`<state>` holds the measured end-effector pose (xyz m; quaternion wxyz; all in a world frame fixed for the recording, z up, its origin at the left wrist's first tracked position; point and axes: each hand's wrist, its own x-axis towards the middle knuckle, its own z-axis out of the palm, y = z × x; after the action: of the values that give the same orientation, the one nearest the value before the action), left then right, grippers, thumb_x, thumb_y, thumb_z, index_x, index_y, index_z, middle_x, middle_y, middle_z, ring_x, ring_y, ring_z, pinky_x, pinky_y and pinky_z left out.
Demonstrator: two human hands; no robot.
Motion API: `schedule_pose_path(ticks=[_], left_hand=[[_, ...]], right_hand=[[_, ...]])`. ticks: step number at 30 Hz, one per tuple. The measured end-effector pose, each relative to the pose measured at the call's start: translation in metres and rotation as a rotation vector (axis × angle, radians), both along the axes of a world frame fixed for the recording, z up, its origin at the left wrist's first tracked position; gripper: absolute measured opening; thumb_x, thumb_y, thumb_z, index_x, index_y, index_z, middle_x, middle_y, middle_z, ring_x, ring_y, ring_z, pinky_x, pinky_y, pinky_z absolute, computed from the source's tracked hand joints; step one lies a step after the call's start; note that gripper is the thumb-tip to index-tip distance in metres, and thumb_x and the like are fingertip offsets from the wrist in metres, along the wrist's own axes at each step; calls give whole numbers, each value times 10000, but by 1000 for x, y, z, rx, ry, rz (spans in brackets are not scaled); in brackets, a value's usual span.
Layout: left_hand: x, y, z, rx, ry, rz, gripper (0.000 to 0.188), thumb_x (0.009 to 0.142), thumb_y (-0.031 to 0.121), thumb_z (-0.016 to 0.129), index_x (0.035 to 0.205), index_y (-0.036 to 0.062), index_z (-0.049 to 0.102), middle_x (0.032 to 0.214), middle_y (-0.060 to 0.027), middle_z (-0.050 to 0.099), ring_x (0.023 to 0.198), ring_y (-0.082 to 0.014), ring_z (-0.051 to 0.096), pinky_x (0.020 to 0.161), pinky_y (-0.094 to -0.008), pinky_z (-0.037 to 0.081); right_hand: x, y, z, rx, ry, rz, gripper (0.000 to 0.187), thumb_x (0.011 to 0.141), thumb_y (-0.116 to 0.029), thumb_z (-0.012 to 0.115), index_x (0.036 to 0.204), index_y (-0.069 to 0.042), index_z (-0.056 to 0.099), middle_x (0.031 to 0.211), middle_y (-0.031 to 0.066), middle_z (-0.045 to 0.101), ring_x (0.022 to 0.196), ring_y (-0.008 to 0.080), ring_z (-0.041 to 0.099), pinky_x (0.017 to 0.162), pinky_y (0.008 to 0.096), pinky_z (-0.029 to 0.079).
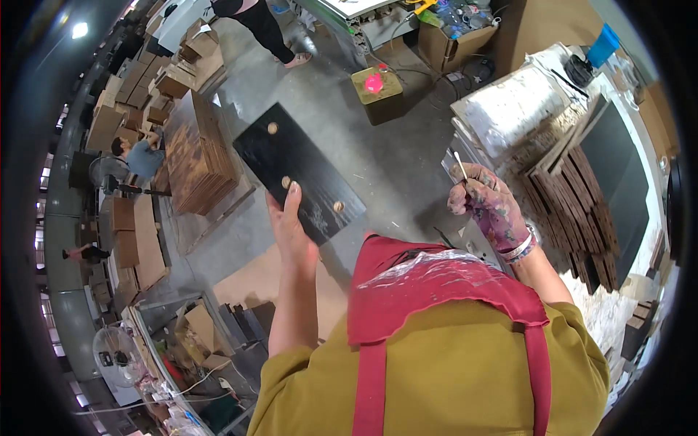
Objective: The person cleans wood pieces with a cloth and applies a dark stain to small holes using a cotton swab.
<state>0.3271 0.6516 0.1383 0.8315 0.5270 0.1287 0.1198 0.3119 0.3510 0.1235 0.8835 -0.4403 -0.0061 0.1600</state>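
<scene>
My left hand [292, 229] grips a black rectangular board [309, 156] by its near edge, the thumb lying on its face. Three round light-brown spots, possibly holes, show along the board, and pale scuffs mark its near end. To the right, my right hand [494, 207], in a paint-stained glove, pinches a cotton swab [460, 166] with its white tip pointing up. The swab is apart from the board. Just right of this hand, a stack of dark brown boards [574, 211] lies on a white-stained table [582, 309].
A yellow-green can [377, 98] with a pink patch stands on the floor ahead. Beyond it is a cardboard box [454, 51] of bottles. Stacked brown panels [196, 156] stand at left, beside another person [142, 156]. A fan [116, 356] is lower left.
</scene>
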Motion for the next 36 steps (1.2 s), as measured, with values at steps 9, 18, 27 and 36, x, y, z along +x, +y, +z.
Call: schedule_pose_path(ticks=[9,18,27,36], left_hand=[[190,-1,5,0,25,-250,363,908,121,582,1254,110,475,1128,-10,565,1005,-133,559,872,-308,469],[340,-59,-1,-130,114,-559,472,878,139,595,1323,125,438,1219,-25,557,1095,-183,568,949,-345,459],[394,-174,-1,-187,105,-819,457,900,176,578,1334,147,437,1230,-17,542,1108,-190,553,946,-368,459],[447,-279,-8,-285,214,-1123,366,911,160,582,1259,122,475,1171,-42,572,1061,-191,553,902,-355,464]], right_hand=[[102,29,2,-185,-10,-340,237,860,-187,587,1019,-13,610,1115,83,578,894,147,554,813,291,440],[143,31,24,-213,22,-797,386,852,-166,588,1168,45,521,682,3,484,621,98,470,630,258,432],[160,-5,28,-412,267,-953,281,901,-129,534,1129,35,548,872,79,642,796,107,589,782,257,479],[186,-11,40,-686,244,-1075,400,834,-34,574,1227,21,518,1044,92,659,978,161,600,885,285,463]])
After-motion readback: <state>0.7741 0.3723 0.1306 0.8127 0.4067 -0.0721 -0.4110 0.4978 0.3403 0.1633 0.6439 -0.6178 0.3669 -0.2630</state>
